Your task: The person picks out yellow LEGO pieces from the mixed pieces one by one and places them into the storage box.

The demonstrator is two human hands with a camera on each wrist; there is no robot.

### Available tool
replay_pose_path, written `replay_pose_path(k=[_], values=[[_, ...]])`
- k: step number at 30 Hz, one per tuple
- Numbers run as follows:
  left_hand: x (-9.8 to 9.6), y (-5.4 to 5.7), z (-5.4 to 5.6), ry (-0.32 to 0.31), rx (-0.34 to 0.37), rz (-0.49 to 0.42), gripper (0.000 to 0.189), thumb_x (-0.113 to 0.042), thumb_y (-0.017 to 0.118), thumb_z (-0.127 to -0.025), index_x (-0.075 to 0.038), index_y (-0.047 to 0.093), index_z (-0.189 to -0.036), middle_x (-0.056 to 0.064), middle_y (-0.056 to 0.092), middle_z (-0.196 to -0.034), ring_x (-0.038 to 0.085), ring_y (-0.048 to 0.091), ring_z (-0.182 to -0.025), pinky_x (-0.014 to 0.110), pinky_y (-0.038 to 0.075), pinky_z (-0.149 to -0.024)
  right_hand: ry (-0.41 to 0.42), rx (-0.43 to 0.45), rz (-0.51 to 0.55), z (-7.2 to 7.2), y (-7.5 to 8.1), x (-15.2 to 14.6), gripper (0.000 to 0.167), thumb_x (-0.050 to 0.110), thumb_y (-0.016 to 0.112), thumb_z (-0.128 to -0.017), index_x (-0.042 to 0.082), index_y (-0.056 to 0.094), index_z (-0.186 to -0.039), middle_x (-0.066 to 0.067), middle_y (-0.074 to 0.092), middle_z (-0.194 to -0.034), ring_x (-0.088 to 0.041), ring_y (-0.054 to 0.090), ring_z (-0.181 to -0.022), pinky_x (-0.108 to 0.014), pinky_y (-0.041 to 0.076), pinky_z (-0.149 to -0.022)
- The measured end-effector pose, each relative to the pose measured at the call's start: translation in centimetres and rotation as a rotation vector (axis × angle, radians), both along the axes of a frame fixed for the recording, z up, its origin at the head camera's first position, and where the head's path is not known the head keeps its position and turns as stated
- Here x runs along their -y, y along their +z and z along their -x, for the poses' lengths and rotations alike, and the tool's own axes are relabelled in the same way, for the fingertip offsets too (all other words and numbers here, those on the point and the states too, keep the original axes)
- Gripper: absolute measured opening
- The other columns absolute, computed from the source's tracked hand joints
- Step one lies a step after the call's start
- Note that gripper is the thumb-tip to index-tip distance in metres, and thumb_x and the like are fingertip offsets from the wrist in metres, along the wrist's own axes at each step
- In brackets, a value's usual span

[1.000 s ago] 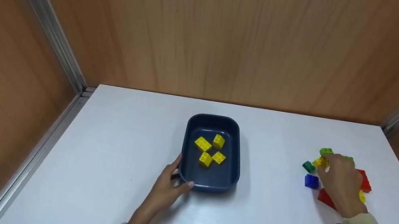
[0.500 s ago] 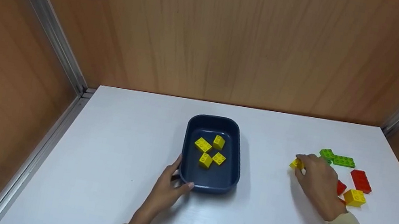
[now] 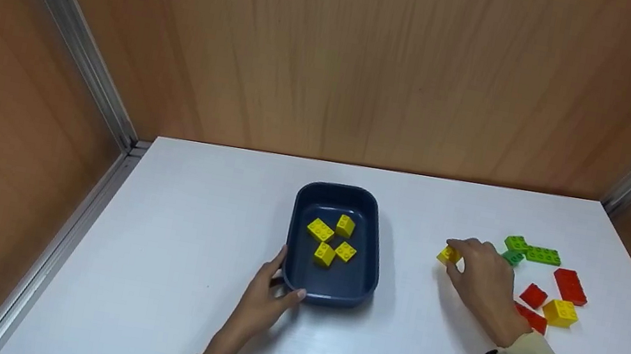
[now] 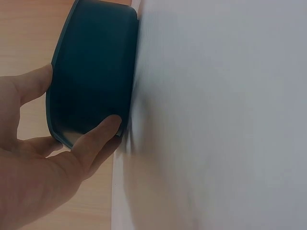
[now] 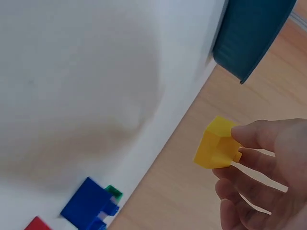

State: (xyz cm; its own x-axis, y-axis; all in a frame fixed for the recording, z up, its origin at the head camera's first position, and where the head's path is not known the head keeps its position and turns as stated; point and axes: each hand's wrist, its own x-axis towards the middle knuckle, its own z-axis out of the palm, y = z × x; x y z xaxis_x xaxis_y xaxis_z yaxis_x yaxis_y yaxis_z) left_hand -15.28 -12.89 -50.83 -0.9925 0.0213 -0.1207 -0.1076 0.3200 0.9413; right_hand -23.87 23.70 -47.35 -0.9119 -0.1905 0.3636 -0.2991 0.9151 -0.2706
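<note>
My left hand (image 3: pixel 252 315) holds the near left corner of a dark blue tray (image 3: pixel 302 214), thumb at the rim. Fingers lie along the tray's outer wall (image 4: pixel 96 62) in the left wrist view. Inside sit several yellow toy bricks (image 3: pixel 320 230). My right hand (image 3: pixel 483 284) pinches another yellow brick (image 5: pixel 218 143) between thumb and fingertips, raised over the table between the tray and the loose bricks. A blue brick (image 5: pixel 86 203) shows in the right wrist view; in the head view the hand hides it.
On the right side of the white table (image 3: pixel 159 253) lie green bricks (image 3: pixel 543 255), red bricks (image 3: pixel 571 286) and a larger yellow brick (image 3: pixel 561 313). Wooden panels (image 3: pixel 374 64) enclose the table at the back and sides.
My right hand has lifted the yellow brick from the group of bricks and carried it left toward the tray. The left hand and the tray have stayed put.
</note>
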Motion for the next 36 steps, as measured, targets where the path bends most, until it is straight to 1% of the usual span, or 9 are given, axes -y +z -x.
replay_pose_path(k=[4, 9, 16, 22, 26, 29, 36], values=[[-0.1, 0.0, 0.0, 0.014, 0.023, 0.003, 0.091, -0.017, 0.076, -0.098, -0.015, 0.021, -0.17, 0.025, 0.035, -0.165, 0.049, 0.044, -0.147, 0.051, 0.049, -0.115, 0.015, -0.004, 0.011, 0.0, 0.4, 0.9, 0.035, 0.004, 0.086, -0.086, 0.001, 0.077, -0.12, -0.022, 0.076, -0.114, -0.038, 0.07, -0.092, -0.051, 0.066, -0.075], [-0.2, 0.1, 0.0, 0.018, 0.029, 0.01, 0.09, -0.017, 0.077, -0.098, -0.016, 0.022, -0.17, 0.024, 0.034, -0.166, 0.048, 0.044, -0.147, 0.051, 0.05, -0.115, 0.025, 0.003, 0.024, 0.0, 0.8, 1.9, 0.033, 0.006, 0.085, -0.089, 0.002, 0.077, -0.12, -0.021, 0.076, -0.115, -0.038, 0.07, -0.093, -0.051, 0.066, -0.075], [-0.3, 0.1, -0.1, 0.033, 0.043, 0.028, 0.09, -0.018, 0.076, -0.099, -0.018, 0.022, -0.17, 0.024, 0.034, -0.167, 0.047, 0.046, -0.146, 0.05, 0.051, -0.114, 0.013, 0.041, 0.038, 0.2, 1.3, 3.5, 0.034, 0.01, 0.084, -0.09, 0.003, 0.076, -0.123, -0.019, 0.076, -0.119, -0.039, 0.071, -0.1, -0.053, 0.065, -0.083], [-0.2, 0.1, 0.0, 0.02, 0.029, 0.03, 0.09, -0.018, 0.076, -0.099, -0.017, 0.022, -0.17, 0.024, 0.034, -0.166, 0.047, 0.046, -0.146, 0.05, 0.05, -0.114, 0.034, 0.041, 0.059, 0.2, 1.7, 4.5, 0.033, 0.011, 0.084, -0.091, 0.004, 0.077, -0.123, -0.019, 0.076, -0.118, -0.038, 0.071, -0.1, -0.052, 0.065, -0.085], [0.0, 0.1, 0.0, 0.005, 0.008, 0.013, 0.09, -0.016, 0.076, -0.099, -0.013, 0.022, -0.17, 0.026, 0.035, -0.164, 0.05, 0.045, -0.146, 0.051, 0.05, -0.114, 0.057, 0.019, 0.057, 0.2, 1.8, 4.9, 0.034, 0.012, 0.085, -0.091, 0.004, 0.076, -0.123, -0.018, 0.077, -0.116, -0.036, 0.072, -0.099, -0.051, 0.065, -0.084], [0.1, 0.1, 0.0, 0.0, 0.004, 0.003, 0.09, -0.016, 0.076, -0.099, -0.013, 0.022, -0.17, 0.027, 0.036, -0.163, 0.05, 0.044, -0.146, 0.052, 0.05, -0.115, 0.069, 0.007, 0.057, 0.2, 2.0, 5.3, 0.035, 0.012, 0.085, -0.09, 0.004, 0.076, -0.123, -0.017, 0.077, -0.115, -0.036, 0.072, -0.099, -0.05, 0.065, -0.084], [0.0, 0.2, 0.1, 0.002, 0.007, 0.011, 0.091, -0.017, 0.077, -0.098, -0.014, 0.022, -0.17, 0.026, 0.036, -0.164, 0.048, 0.044, -0.147, 0.051, 0.048, -0.116, 0.07, 0.026, 0.07, 0.3, 2.8, 6.4, 0.036, 0.012, 0.086, -0.09, 0.006, 0.077, -0.124, -0.015, 0.077, -0.116, -0.034, 0.073, -0.101, -0.05, 0.065, -0.087]])
